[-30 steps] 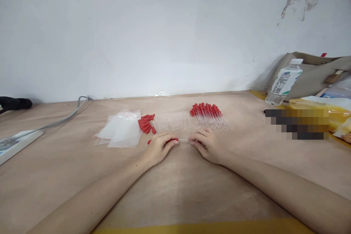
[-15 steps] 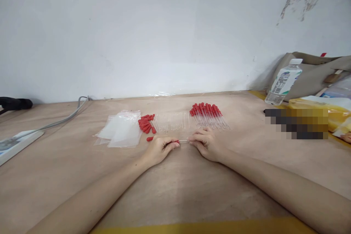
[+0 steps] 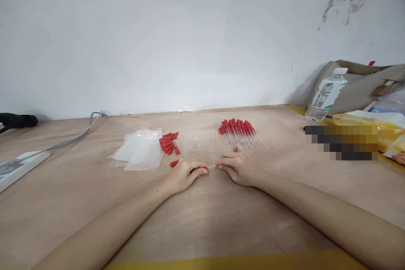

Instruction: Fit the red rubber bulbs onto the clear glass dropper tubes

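My left hand (image 3: 186,175) is closed, its thumb and forefinger pinching a red rubber bulb (image 3: 205,168). A thin clear dropper tube (image 3: 211,167) runs from that bulb toward my right hand (image 3: 238,168), whose fingers are pinched at the tube's far end. Another red bulb (image 3: 174,163) shows at the back of my left hand, partly covered by it. Beyond my hands lie a pile of loose red bulbs (image 3: 168,143), a row of clear tubes (image 3: 202,140) and, farther right, a heap of droppers with red bulbs on them (image 3: 238,130).
Clear zip bags (image 3: 139,152) lie left of the loose bulbs. A grey cable (image 3: 76,137) leads to a white power strip (image 3: 31,164) at the far left. A water bottle (image 3: 327,95), a grey bag (image 3: 357,80) and a yellow package (image 3: 390,133) stand at the right.
The tube has tilted slightly, its bulb end a little lower. My left hand has shifted slightly; the right fingers remain at the tube's far end.
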{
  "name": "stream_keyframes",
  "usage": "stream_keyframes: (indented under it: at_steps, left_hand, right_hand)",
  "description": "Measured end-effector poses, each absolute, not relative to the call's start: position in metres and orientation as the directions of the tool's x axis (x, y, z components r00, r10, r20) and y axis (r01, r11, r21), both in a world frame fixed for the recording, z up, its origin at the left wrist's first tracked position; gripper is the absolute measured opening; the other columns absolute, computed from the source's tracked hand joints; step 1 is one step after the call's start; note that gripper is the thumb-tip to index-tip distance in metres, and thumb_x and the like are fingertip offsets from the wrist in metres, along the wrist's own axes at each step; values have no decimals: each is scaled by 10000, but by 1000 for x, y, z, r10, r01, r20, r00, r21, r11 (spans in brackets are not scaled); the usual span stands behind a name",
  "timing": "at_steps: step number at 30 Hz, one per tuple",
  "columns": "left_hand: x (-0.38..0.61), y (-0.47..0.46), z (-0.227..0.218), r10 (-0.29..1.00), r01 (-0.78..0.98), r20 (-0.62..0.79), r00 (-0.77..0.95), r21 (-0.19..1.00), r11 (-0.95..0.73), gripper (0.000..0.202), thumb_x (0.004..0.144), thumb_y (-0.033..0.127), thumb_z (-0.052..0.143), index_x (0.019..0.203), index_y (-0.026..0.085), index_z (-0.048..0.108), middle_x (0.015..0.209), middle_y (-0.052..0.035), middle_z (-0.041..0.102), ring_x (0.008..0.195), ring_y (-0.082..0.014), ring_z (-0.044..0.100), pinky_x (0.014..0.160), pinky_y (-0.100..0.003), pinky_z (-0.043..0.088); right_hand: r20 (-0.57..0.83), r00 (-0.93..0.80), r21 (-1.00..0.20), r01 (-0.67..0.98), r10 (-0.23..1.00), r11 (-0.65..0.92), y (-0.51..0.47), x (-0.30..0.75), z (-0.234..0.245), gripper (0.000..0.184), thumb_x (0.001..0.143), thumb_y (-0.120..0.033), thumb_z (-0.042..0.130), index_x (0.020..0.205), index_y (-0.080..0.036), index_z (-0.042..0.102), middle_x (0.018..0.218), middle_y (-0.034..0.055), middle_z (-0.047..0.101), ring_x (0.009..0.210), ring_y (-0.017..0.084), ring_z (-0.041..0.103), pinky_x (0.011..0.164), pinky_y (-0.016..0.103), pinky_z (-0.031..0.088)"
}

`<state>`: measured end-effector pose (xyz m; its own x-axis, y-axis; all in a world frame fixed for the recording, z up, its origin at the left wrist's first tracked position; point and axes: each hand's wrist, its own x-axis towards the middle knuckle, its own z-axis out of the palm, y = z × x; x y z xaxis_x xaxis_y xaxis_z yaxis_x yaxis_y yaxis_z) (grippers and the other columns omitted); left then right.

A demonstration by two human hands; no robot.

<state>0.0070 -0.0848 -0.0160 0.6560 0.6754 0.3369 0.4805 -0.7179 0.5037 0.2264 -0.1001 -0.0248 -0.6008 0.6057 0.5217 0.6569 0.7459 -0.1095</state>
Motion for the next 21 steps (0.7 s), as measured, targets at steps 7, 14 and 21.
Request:
stream_keyframes:
  at_steps: [7, 14, 21]
  left_hand:
    - [6, -82, -20, 702, 516, 381, 601, 486, -705, 184, 818, 331, 529, 845, 211, 666, 782, 5, 688, 695, -133, 613, 648, -236, 449]
    - [4, -82, -18, 736, 481, 418, 533, 565, -670, 232, 799, 352, 551, 954, 209, 646, 863, -9, 677, 729, -131, 612, 647, -226, 471]
    - [6, -81, -20, 751, 505, 387, 535, 566, -652, 206, 803, 339, 542, 853, 192, 677, 768, -1, 684, 665, -125, 601, 604, -216, 451]
  right_hand:
    - [593, -561, -32, 700, 577, 713, -104, 220, -29, 232, 852, -150, 377, 897, -169, 605, 746, 44, 597, 635, 142, 473, 662, 313, 305]
    - [590, -482, -270, 639, 648, 721, -100, 229, -31, 146, 867, -221, 410, 886, -165, 544, 815, 50, 563, 753, 150, 502, 682, 271, 398]
    - [672, -493, -206, 593, 553, 778, -96, 223, -38, 178, 871, -191, 392, 841, -162, 565, 747, 48, 563, 691, 147, 484, 639, 271, 392]
